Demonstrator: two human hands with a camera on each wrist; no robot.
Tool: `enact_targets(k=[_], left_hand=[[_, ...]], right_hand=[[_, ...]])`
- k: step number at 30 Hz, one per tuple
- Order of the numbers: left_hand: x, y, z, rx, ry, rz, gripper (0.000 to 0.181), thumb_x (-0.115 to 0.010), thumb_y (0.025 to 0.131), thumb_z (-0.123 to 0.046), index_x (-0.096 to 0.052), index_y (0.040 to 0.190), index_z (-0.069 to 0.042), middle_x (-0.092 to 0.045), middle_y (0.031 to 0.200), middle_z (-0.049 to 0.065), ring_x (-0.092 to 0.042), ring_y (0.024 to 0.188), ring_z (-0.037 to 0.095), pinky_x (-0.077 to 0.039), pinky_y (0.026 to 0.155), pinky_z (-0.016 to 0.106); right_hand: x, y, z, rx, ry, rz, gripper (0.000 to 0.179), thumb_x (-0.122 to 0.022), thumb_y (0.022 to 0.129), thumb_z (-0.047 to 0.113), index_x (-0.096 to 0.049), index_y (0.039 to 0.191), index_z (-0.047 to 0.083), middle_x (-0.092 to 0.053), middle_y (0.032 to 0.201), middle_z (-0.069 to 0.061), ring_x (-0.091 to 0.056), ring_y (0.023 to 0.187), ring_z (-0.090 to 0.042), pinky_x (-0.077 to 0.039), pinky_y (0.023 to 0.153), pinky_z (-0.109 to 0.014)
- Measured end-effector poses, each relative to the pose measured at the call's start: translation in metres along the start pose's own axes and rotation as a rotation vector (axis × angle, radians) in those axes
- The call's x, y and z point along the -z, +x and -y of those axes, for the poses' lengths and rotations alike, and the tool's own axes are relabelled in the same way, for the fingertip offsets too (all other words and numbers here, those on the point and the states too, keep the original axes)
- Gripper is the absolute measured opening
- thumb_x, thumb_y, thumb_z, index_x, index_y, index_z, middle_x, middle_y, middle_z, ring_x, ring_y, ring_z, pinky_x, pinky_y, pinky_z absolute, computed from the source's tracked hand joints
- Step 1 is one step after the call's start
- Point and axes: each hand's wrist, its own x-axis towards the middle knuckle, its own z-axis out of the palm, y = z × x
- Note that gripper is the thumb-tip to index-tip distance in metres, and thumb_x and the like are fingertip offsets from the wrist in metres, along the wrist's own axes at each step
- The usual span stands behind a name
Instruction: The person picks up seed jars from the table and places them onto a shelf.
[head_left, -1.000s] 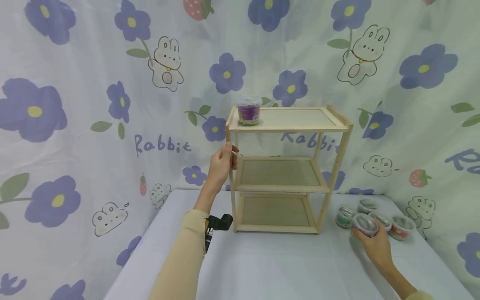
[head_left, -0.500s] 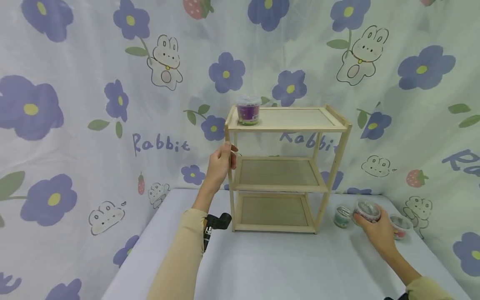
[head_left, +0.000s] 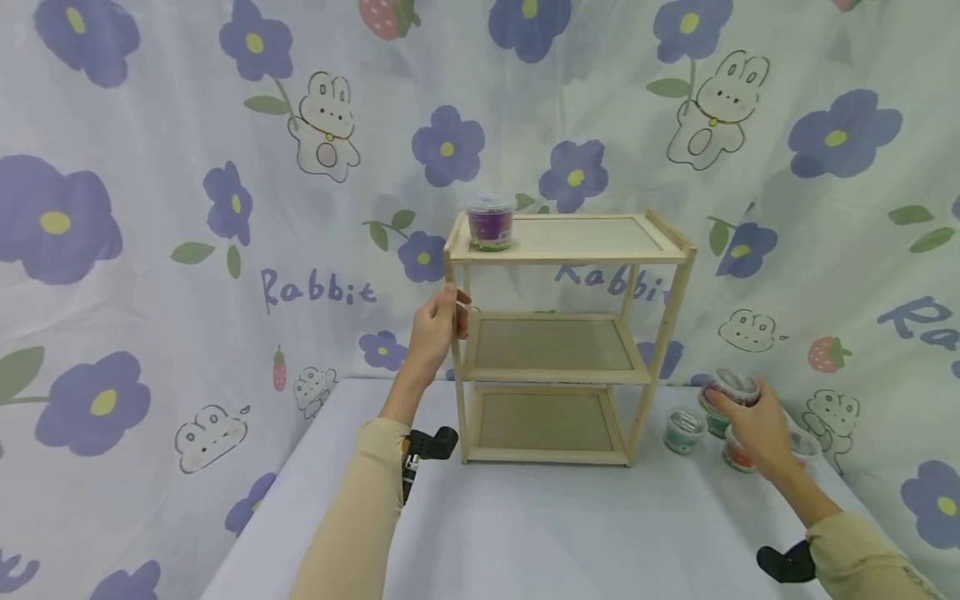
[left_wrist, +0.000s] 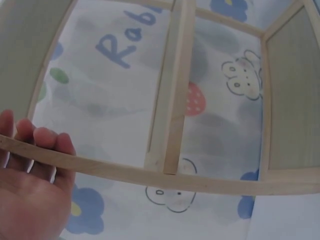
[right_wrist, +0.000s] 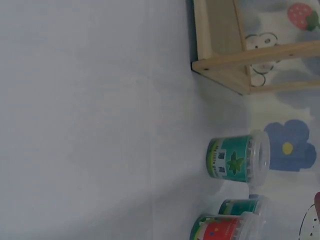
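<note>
- A white tabletop (head_left: 570, 533) is occupied by a 3-tier wooden shelf (head_left: 600, 237), set near the back edge.
- Behind the shelf, a pale curtain (head_left: 172, 308) is printed with purple flowers, rabbits, strawberries and the word "Rabbit".
- On the shelf's top tier, at its left end, a purple-labelled lidded cup (head_left: 491, 223) is stood upright; its contents cannot be made out.
- The shelf's left front post is grasped by the left hand (head_left: 432, 329), its fingers curled round the wood.
- Right of the shelf, a lidded plastic cup (head_left: 732, 387) is grasped between thumb and fingers by the right hand (head_left: 757, 429); what it contains cannot be told.
- Below and around that hand, 4 more cups are placed, all right of the shelf: a teal cup (right_wrist: 238, 156) nearest it, a second teal cup (right_wrist: 240, 206), a red-labelled cup (right_wrist: 219, 231) and a clear-rimmed cup (head_left: 806, 446), partly hidden by the hand.
</note>
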Motion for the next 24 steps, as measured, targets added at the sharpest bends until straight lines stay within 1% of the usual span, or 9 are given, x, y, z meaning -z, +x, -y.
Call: enact_targets(k=[3, 6, 8, 13, 15, 17, 19, 22, 24], left_hand=[[0.001, 0.0, 0.002, 0.0, 0.0, -0.003, 0.045, -0.035, 0.108, -0.042, -0.061, 0.102, -0.005, -0.054, 0.078, 0.022, -0.052, 0.066, 0.029, -0.049, 0.07, 0.042], [0.0, 0.001, 0.004, -0.007, 0.009, -0.008, 0.048, -0.035, 0.107, -0.045, -0.061, 0.101, -0.005, -0.053, 0.075, 0.017, -0.052, 0.064, 0.024, -0.049, 0.069, 0.04], [0.0, 0.001, 0.003, -0.006, 0.013, -0.007, 0.048, -0.036, 0.107, -0.045, -0.061, 0.1, -0.005, -0.053, 0.073, 0.014, -0.052, 0.063, 0.022, -0.05, 0.067, 0.034], [-0.001, -0.006, -0.015, 0.008, -0.012, 0.013, 0.042, -0.036, 0.109, -0.035, -0.06, 0.098, -0.003, -0.052, 0.078, 0.027, -0.052, 0.067, 0.035, -0.049, 0.063, 0.025], [0.0, -0.006, -0.017, 0.008, -0.017, 0.017, 0.042, -0.036, 0.109, -0.034, -0.06, 0.099, -0.001, -0.05, 0.081, 0.033, -0.051, 0.07, 0.041, -0.049, 0.062, 0.024], [0.0, -0.004, -0.013, 0.006, -0.016, 0.014, 0.044, -0.036, 0.109, -0.036, -0.06, 0.1, 0.0, -0.05, 0.081, 0.033, -0.051, 0.069, 0.04, -0.048, 0.062, 0.024], [0.0, -0.001, -0.006, 0.003, -0.007, 0.002, 0.048, -0.036, 0.108, -0.039, -0.059, 0.102, 0.002, -0.051, 0.079, 0.029, -0.051, 0.068, 0.035, -0.049, 0.063, 0.026], [0.0, 0.002, 0.002, -0.008, 0.01, -0.014, 0.052, -0.035, 0.107, -0.044, -0.059, 0.103, 0.002, -0.052, 0.076, 0.022, -0.05, 0.065, 0.025, -0.051, 0.065, 0.031], [0.0, 0.002, 0.004, -0.017, 0.021, -0.018, 0.052, -0.035, 0.107, -0.047, -0.06, 0.101, -0.001, -0.052, 0.074, 0.017, -0.05, 0.064, 0.022, -0.052, 0.068, 0.038]], right_hand=[[0.001, 0.002, 0.004, -0.005, 0.004, 0.041, 0.093, -0.06, 0.097, 0.048, -0.012, 0.153, -0.008, -0.031, 0.146, -0.037, -0.035, 0.129, -0.051, -0.033, 0.102, -0.065], [0.003, 0.003, 0.009, -0.021, 0.003, 0.065, 0.096, -0.059, 0.097, 0.049, -0.007, 0.153, -0.009, -0.028, 0.147, -0.039, -0.034, 0.13, -0.052, -0.032, 0.104, -0.066], [0.004, 0.006, 0.012, -0.018, 0.007, 0.072, 0.096, -0.06, 0.096, 0.049, -0.008, 0.153, -0.009, -0.028, 0.148, -0.038, -0.034, 0.131, -0.052, -0.031, 0.105, -0.066], [0.007, 0.014, 0.022, 0.015, 0.009, 0.074, 0.094, -0.06, 0.096, 0.05, -0.013, 0.153, -0.008, -0.031, 0.147, -0.037, -0.035, 0.132, -0.053, -0.033, 0.104, -0.065], [0.009, 0.017, 0.026, 0.034, 0.004, 0.073, 0.092, -0.06, 0.096, 0.049, -0.015, 0.152, -0.008, -0.034, 0.145, -0.036, -0.038, 0.129, -0.051, -0.036, 0.101, -0.062], [0.011, 0.02, 0.033, 0.054, 0.009, 0.07, 0.089, -0.06, 0.097, 0.048, -0.018, 0.152, -0.008, -0.037, 0.144, -0.035, -0.041, 0.127, -0.048, -0.039, 0.098, -0.058], [0.013, 0.024, 0.042, 0.068, 0.02, 0.067, 0.087, -0.06, 0.097, 0.048, -0.021, 0.152, -0.006, -0.04, 0.143, -0.033, -0.043, 0.126, -0.046, -0.04, 0.096, -0.054], [0.018, 0.03, 0.058, 0.054, 0.053, 0.078, 0.088, -0.059, 0.097, 0.049, -0.018, 0.153, -0.005, -0.037, 0.145, -0.033, -0.04, 0.128, -0.047, -0.038, 0.098, -0.056], [0.022, 0.034, 0.069, 0.053, 0.059, 0.081, 0.09, -0.058, 0.097, 0.05, -0.015, 0.154, -0.004, -0.034, 0.146, -0.033, -0.039, 0.128, -0.047, -0.038, 0.097, -0.055]])
